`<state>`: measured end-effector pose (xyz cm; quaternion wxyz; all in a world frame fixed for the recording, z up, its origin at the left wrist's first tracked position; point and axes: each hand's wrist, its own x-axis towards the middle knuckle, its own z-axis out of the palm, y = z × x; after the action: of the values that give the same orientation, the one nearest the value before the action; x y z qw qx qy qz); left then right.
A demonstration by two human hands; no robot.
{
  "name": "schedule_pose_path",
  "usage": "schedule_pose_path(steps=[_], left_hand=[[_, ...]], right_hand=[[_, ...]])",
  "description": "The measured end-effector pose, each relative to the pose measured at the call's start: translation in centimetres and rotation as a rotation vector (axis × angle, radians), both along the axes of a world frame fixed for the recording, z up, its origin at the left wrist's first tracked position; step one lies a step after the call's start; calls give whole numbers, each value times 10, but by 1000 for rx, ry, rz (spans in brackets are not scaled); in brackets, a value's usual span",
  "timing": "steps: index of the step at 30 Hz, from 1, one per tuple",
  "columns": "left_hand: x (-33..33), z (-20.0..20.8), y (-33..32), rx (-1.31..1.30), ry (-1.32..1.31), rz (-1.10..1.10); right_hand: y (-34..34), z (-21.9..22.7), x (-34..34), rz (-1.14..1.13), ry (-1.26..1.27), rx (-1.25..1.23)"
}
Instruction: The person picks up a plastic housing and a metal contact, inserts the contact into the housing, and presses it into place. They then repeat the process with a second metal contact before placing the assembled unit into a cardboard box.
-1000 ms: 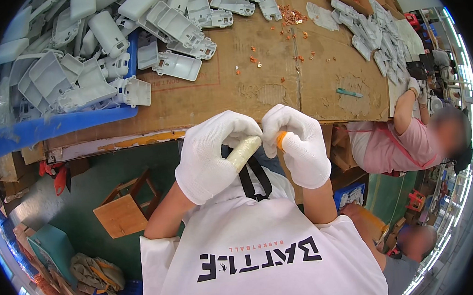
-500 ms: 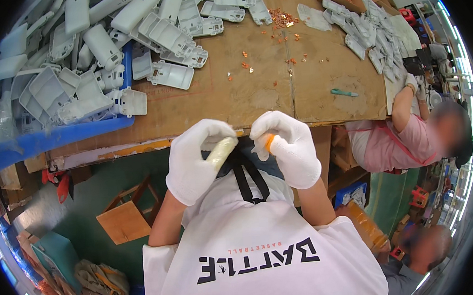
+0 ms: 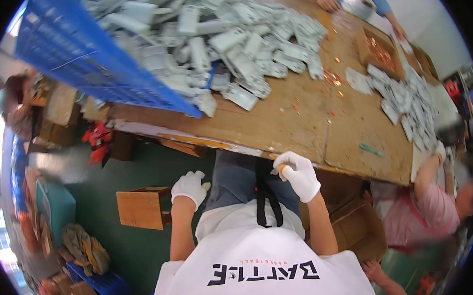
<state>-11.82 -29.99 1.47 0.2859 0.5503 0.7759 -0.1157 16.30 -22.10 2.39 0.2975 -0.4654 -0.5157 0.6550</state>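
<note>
My left hand (image 3: 190, 190), in a white glove, hangs low beside my left thigh. Its fingers are loosely bent, with the thumb apart and nothing seen between them. Just off the table's front edge is my right hand (image 3: 300, 177), gloved too. An orange band (image 3: 283, 169) shows by its thumb. The fingers of that hand are curled in, and what they may hold is hidden. Beyond both hands stretches the brown cardboard-covered table (image 3: 301, 126). On it lies a large heap of white plastic housings (image 3: 235, 49), the nearest ones close to the front edge.
A blue crate (image 3: 93, 59) tilts at the table's left. Small copper pieces (image 3: 331, 78), a green-handled tool (image 3: 371, 150) and a second pile of white parts (image 3: 409, 102) lie rightward. Co-workers stand at the right and far side. A wooden stool (image 3: 142, 209) stands left of me.
My hands have moved apart; the left has dropped down to my side. My view has turned, bringing more of the crate and a far-side co-worker's arms into sight.
</note>
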Motion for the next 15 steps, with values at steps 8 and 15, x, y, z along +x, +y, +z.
schedule_pose_path(steps=[8, 15], left_hand=[[-41, -44, -55, -63, 15, 245], [-89, -151, -92, -134, -363, 145]], right_hand=[[37, -3, -27, 305, -207, 235], [89, 3, -62, 789, -339, 325]])
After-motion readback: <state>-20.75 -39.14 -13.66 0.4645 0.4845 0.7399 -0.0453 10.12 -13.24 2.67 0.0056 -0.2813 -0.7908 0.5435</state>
